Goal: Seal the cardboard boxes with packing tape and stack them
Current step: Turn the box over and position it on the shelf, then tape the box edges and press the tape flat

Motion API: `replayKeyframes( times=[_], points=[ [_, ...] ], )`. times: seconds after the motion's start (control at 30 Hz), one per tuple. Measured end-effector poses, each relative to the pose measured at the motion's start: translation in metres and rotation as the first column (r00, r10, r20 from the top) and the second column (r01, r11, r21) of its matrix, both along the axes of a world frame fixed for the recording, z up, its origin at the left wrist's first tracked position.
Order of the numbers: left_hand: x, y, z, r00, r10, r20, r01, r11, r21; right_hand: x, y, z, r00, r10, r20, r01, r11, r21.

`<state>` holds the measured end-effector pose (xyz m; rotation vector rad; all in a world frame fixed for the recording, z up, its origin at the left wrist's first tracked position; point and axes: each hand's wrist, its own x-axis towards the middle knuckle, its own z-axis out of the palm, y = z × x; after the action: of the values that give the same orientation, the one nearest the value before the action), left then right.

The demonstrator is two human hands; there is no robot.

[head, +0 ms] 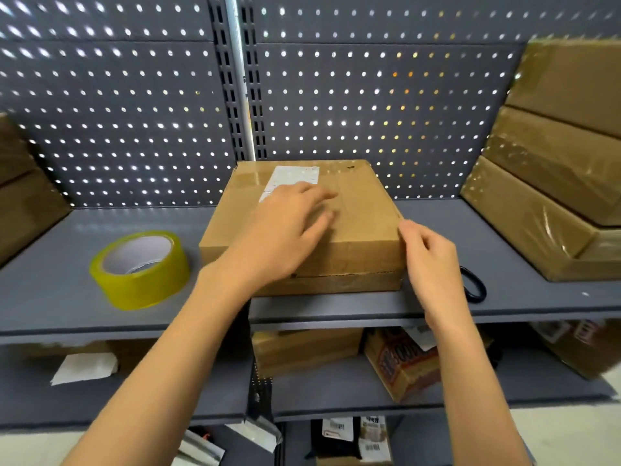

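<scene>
A cardboard box (pixel 302 227) sits on a grey shelf (pixel 67 297). The left hand (pixel 285 230) presses flat on its lid. The right hand (pixel 430 260), fingers loosely curled, touches the right edge, holding nothing. A tape roll (pixel 141 269) lies left. Smoothing firmly along the seam should seal best.

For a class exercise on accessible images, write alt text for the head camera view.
A person's left hand rests flat on a closed cardboard box on a grey shelf, while the right hand touches the box's right edge. A roll of yellow packing tape lies left of it, and taped boxes are stacked at right.
</scene>
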<state>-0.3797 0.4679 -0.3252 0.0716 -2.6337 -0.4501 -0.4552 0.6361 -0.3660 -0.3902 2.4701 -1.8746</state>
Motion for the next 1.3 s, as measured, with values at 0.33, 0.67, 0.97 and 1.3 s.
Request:
replayKeyframes(
  times=[0.33, 0.67, 0.97, 1.3],
  points=[
    [-0.095, 0.032, 0.0, 0.819, -0.426, 0.385, 0.435, 0.898, 0.067, 0.003, 0.001, -0.002, 0.999, 0.002, -0.052, 0.002, 0.997, 0.072],
    [-0.103, 0.029, -0.01, 0.849, -0.478, 0.224, 0.459, 0.878, 0.136, 0.0, -0.001, -0.003, 0.996, -0.06, -0.07, 0.064, 0.996, 0.061],
    [-0.105, 0.026, -0.013, 0.83, -0.517, 0.209, 0.494, 0.856, 0.152, 0.008, -0.002, -0.005, 0.984, -0.083, -0.154, 0.115, 0.97, 0.213],
    [-0.106, 0.027, -0.013, 0.831, -0.531, 0.165, 0.492, 0.84, 0.228, 0.004, -0.001, -0.008, 0.983, -0.107, -0.148, 0.121, 0.989, 0.084]
  ],
)
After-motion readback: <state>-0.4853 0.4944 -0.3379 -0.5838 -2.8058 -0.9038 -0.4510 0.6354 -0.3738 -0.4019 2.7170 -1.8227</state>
